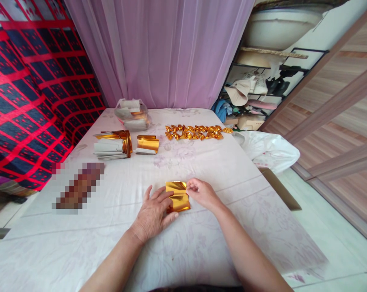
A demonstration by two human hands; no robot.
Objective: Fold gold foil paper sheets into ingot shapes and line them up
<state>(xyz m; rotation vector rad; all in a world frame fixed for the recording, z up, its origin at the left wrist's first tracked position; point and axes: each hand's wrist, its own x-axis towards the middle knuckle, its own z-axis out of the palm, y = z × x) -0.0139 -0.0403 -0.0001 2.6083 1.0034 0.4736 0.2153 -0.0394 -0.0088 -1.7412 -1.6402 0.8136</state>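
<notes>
A shiny gold foil sheet [178, 196] lies on the white table cover [220, 170] close to me. My left hand [153, 213] rests flat on the sheet's left side, fingers spread, pressing it down. My right hand [201, 191] pinches the sheet's upper right edge between thumb and fingers. Both forearms reach in from the bottom of the view.
Far across the table lies a row of several folded gold pieces [195, 132]. To the left sit stacks of gold and white sheets [113, 146], a smaller gold stack [147, 144] and a clear bag [132, 114]. A white plastic bag [268, 150] hangs off the right edge.
</notes>
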